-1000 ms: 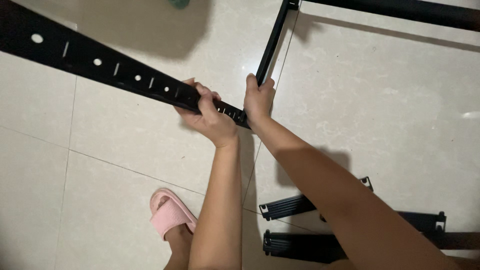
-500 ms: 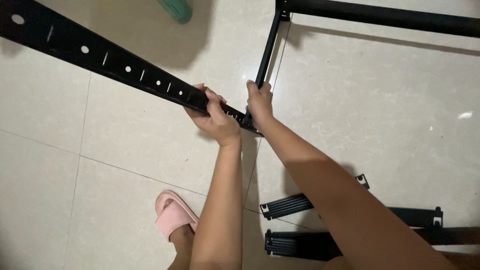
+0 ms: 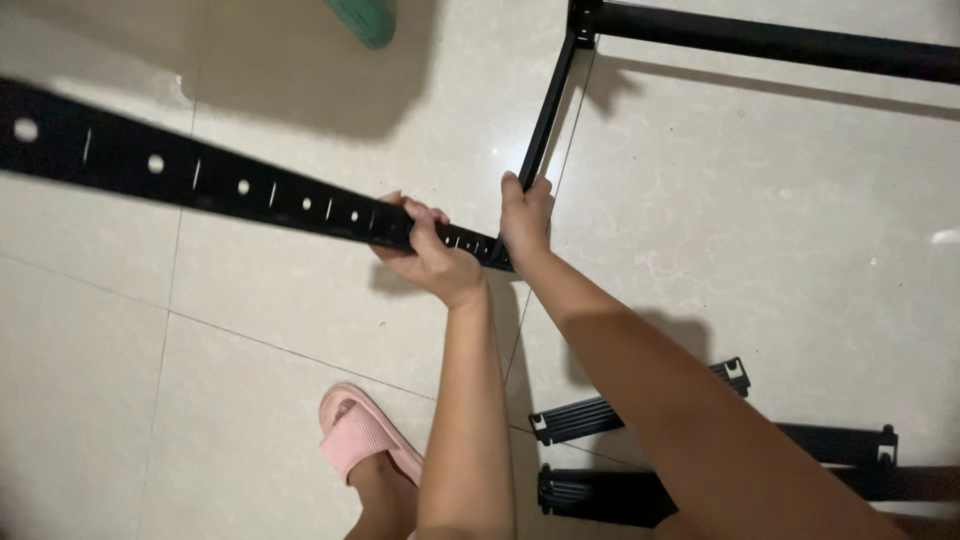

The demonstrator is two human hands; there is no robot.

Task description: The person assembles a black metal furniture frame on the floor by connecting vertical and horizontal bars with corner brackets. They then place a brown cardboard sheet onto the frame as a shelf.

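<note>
The perforated rail (image 3: 250, 190) is gripped near its end by the left hand (image 3: 425, 250), fingers wrapped over it. That end is met by the frame (image 3: 545, 120), where the right hand (image 3: 525, 215) is closed, apparently steadying the joint. Spare bars (image 3: 600, 415) lie below the frame.

open floor (image 3: 780, 260) right, black brackets (image 3: 640, 410) below
</note>
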